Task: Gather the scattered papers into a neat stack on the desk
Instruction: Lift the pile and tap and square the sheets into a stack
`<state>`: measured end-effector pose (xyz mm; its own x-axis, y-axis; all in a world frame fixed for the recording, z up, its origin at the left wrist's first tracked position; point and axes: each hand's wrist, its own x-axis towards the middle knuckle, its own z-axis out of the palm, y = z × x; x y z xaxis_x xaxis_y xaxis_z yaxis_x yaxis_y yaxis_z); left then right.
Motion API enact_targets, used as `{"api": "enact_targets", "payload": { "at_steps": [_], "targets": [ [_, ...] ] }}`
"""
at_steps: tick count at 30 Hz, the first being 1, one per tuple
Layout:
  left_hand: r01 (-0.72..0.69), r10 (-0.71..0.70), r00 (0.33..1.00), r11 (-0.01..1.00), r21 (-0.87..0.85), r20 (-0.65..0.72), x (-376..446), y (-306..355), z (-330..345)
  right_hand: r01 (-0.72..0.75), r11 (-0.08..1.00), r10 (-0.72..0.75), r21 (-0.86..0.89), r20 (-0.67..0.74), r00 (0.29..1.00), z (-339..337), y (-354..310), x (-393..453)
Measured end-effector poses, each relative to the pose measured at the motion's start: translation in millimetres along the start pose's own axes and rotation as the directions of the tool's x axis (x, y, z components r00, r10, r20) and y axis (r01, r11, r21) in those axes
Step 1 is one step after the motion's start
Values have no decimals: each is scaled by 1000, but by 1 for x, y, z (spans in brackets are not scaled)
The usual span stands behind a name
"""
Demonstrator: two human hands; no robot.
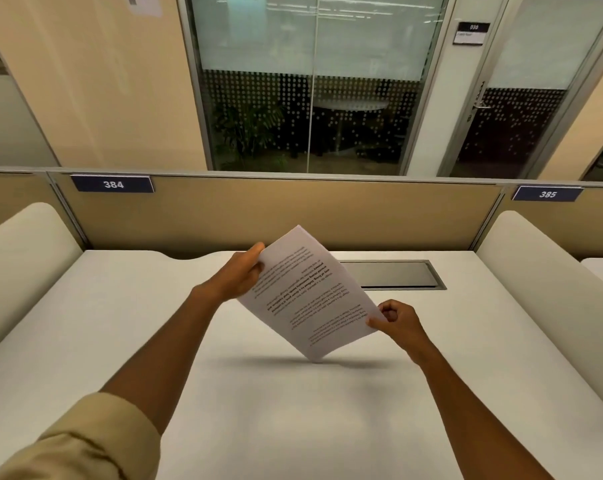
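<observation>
I see a white desk (120, 341); a grey hatch (393, 274) sits flush in it, and the papers' (310, 292) lowest corner touches it nearer me.

Matt printed papers (310, 292), seemingly laminate desk (293, 410)

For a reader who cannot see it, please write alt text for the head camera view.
Two bare hands hold a bundle of printed papers tilted above a white desk, left hand at its upper edge, right hand at its lower right edge. Behind stand a beige partition with number plates 384 and 385, and a glass wall.
</observation>
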<state>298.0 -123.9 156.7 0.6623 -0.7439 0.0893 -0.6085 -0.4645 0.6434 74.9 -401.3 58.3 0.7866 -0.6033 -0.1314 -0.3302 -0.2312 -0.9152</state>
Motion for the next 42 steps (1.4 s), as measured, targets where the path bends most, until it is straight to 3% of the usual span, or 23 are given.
{"api": "enact_targets", "payload": {
  "at_steps": [2, 4, 10, 17, 21, 24, 27, 33, 36, 42],
  "targets": [
    [-42, 41, 999, 999, 32, 33, 7, 13, -7, 64, 987, -58, -148, 48, 997, -1, -13, 6],
    [-88, 81, 993, 993, 76, 88, 13, 25, -10, 134, 974, -122, -183, 77, 990, 2, -30, 11],
    [-140, 117, 984, 974, 177, 136, 23, 55, -6, 268, 962, -266, -46, 51, 963, 21, -77, 10],
    [-62, 79, 991, 987, 148, -109, 18, 52, 0, 263, 964, -261, 43, -42, 964, 31, -82, 1],
    [-13, 0, 963, 999, -47, -269, 9, 36, 5, 225, 971, -221, 78, -59, 974, 28, -74, -5],
    [54, -163, 924, 951, -305, -345, -2, 20, 17, 196, 975, -190, 109, -58, 980, 27, -66, -9],
    [73, -319, 914, 736, -673, -250, -16, 7, 40, 185, 971, -178, 154, -63, 982, 31, -59, -12],
    [86, -361, 918, 584, -807, -163, -40, 3, 99, 133, 951, -113, 281, -85, 990, 47, -48, -15],
    [57, -403, 881, 612, -789, -249, -43, 11, 114, 126, 943, -96, 308, -110, 989, 55, -44, -16],
    [15, -388, 797, 780, -626, -464, -49, 17, 132, 123, 925, -76, 359, -141, 987, 69, -36, -22]
  ]
}}
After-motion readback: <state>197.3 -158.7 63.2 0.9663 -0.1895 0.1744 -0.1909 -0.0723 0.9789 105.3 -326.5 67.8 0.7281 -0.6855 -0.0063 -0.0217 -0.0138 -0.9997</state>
